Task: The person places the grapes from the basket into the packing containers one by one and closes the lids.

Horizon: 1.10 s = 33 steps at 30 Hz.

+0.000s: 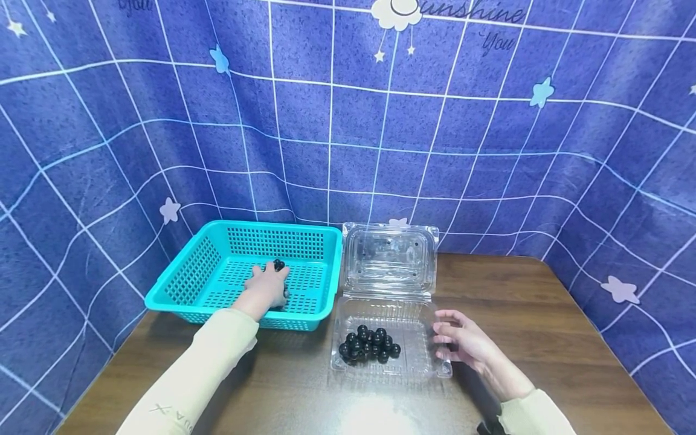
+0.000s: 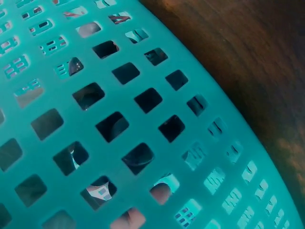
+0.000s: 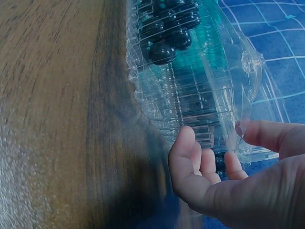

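Observation:
My left hand (image 1: 264, 285) reaches down into a turquoise plastic basket (image 1: 321, 272), its fingers spread and bent toward the floor of it. A shiny black grape (image 1: 278, 264) shows beyond the fingertips; the palm side is hidden. Through the holes of the basket wall (image 2: 109, 157), the left wrist view shows dark shapes and a fingertip (image 2: 133, 218). My right hand (image 1: 462, 341) is at the right side of a clear plastic clamshell box (image 1: 415, 344), loosely curved fingers right at its edge. Several black grapes (image 1: 375, 344) lie in the box's left part.
The box's lid (image 1: 390, 257) stands raised at the back, beside the basket. Both containers sit on a brown wooden table (image 1: 505, 290). A blue curtain (image 1: 359, 121) with a white grid and stars hangs close behind and at both sides.

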Motion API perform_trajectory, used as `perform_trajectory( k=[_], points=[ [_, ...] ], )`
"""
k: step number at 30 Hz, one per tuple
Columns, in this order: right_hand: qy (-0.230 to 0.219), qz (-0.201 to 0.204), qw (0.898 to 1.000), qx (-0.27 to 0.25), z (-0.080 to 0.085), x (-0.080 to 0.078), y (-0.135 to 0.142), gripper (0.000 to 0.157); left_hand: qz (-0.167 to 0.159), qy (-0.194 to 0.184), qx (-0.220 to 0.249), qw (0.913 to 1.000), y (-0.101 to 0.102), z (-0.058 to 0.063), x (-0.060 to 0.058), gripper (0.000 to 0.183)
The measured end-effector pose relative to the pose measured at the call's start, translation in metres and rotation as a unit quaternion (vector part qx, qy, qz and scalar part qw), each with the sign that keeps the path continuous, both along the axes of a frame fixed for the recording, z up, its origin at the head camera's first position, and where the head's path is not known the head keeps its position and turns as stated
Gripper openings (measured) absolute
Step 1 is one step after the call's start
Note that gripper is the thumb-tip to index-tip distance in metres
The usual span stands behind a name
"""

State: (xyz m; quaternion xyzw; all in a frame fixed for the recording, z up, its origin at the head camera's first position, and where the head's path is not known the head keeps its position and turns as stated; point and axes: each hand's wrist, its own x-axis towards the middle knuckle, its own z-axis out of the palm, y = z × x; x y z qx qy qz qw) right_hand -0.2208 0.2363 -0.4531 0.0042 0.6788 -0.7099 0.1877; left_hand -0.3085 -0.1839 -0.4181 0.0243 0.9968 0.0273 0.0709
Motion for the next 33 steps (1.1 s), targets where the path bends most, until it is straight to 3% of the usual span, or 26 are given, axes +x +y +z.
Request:
perform_trajectory(
  k=[14,21,33],
  points=[
    [-0.001,0.001,1.000,-0.001,0.0010,0.0007,-0.0001,0.054,-0.011,0.015,-0.019,0.9996,0.0034,0.0026,0.0041,0.063],
    [-0.002,0.000,1.000,-0.002,-0.0002,0.0005,0.0000,0.052,-0.024,0.048,-0.032,0.9980,0.0012,-0.0003,0.0054,0.055],
    [0.001,-0.002,1.000,0.008,-0.0001,0.0005,-0.0002,0.055,-0.031,0.051,-0.040,0.9974,0.0016,0.0019,0.0056,0.044]
  ],
)
